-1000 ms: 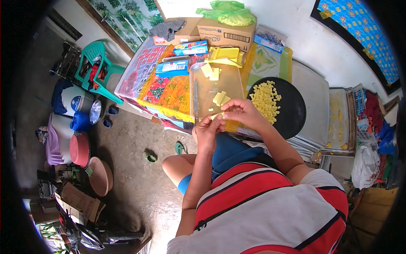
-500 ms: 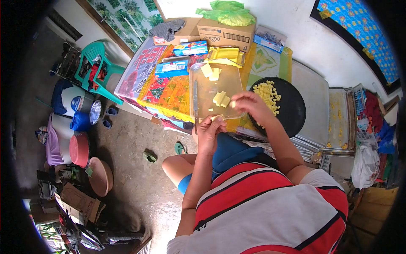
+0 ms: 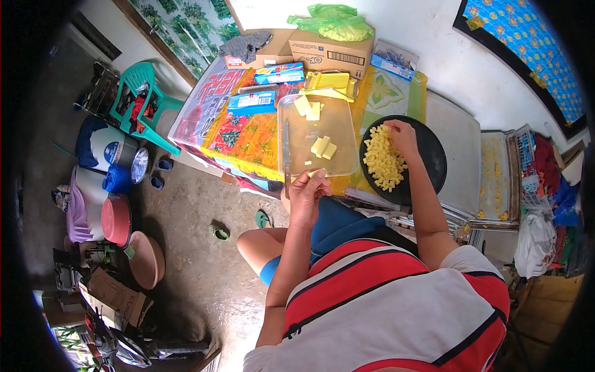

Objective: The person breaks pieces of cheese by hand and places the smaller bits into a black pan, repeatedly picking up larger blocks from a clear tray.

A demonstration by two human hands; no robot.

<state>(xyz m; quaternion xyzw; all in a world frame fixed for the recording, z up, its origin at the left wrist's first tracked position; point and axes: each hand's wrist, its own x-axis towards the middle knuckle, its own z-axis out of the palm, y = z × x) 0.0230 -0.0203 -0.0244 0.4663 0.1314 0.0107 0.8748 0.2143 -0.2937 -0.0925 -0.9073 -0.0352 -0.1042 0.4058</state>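
Observation:
My left hand (image 3: 307,197) is closed in a pinch on a small pale yellow piece of cheese (image 3: 317,172), at the near edge of a clear plastic tray (image 3: 300,139). Over the far side of a round black pan (image 3: 431,164), my right hand (image 3: 404,137) has its fingertips together at the pile of cheese cubes (image 3: 385,160); whatever they hold is hidden. Cheese blocks (image 3: 323,147) lie in the tray's middle, with flat cheese slices (image 3: 304,105) at its far end. A knife (image 3: 286,146) rests along the tray's left edge.
Behind the tray are a yellow slicer (image 3: 331,84), blue boxes (image 3: 252,102) and a cardboard box (image 3: 328,53) topped by a green plastic bag (image 3: 334,22). Stacked metal trays (image 3: 455,149) stand right of the pan. A green chair (image 3: 145,99) is at the left.
My right hand has moved right, from beside the cheese blocks to the far side of the cube pile in the pan. My left hand stays nearly still with its piece.

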